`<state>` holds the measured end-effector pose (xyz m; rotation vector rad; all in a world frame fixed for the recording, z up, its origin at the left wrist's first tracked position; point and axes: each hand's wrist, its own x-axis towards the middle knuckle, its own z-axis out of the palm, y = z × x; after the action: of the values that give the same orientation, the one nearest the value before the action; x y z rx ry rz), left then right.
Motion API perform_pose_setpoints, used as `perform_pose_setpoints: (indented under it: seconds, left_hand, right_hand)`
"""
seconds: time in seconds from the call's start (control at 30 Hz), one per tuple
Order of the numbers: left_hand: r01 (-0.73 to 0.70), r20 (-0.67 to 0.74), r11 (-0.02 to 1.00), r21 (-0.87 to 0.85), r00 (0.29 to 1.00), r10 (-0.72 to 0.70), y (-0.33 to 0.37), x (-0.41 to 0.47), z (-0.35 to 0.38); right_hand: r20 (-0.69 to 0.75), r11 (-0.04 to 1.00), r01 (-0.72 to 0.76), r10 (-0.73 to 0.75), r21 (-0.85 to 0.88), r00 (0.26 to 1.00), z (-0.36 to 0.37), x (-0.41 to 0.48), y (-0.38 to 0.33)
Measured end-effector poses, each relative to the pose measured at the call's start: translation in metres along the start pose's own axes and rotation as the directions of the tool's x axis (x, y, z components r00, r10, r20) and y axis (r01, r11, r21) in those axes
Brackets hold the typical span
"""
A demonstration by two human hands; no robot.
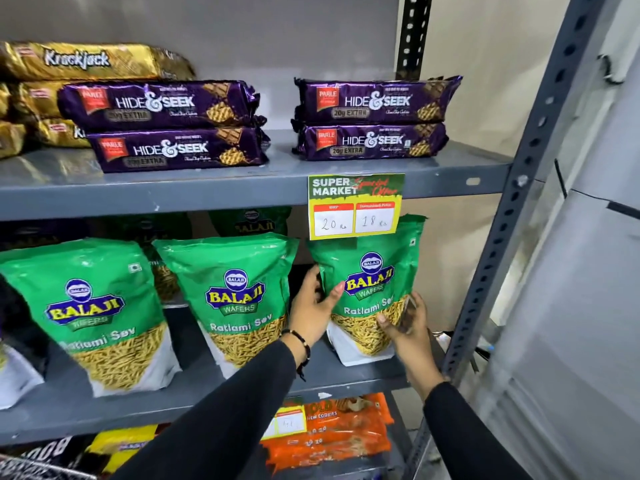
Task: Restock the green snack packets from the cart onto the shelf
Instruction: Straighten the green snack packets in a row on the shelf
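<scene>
**Green packet being set upright on the middle shelf**

The green packet [372,289] stands with its long axis vertical on the shelf [194,386], at 3 o'clock of its two neighbours. The left hand [313,306] clamps its left edge; the right hand [403,327], fingers curled on its lower right, is equally near.

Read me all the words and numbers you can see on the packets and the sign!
"Krackjack": gold packets, top shelf.
"PARLE HIDE & SEEK 20g EXTRA": purple packets.
"SUPER MARKET", "20 Rs", "18 Rs": price sign; its red script and small headings are blurred.
"BALAJI WAFERS Ratlami Sev": green packets, including the one both hands hold.
Orange packets: too blurred to read properly.
</scene>
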<state>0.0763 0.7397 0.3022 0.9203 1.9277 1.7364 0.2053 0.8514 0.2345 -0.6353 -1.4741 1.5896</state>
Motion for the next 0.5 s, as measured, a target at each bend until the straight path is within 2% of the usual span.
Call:
perform_pose_setpoints:
  seconds: [0.5]
  left_hand:
    - [-0.045,0.035,0.995,0.090,0.998,0.042,-0.0043,-0.0014,-0.0013]
  right_hand:
    - [-0.038,0.997,0.011,-0.014,-0.075,0.999,-0.0029,-0.0047,-0.0006]
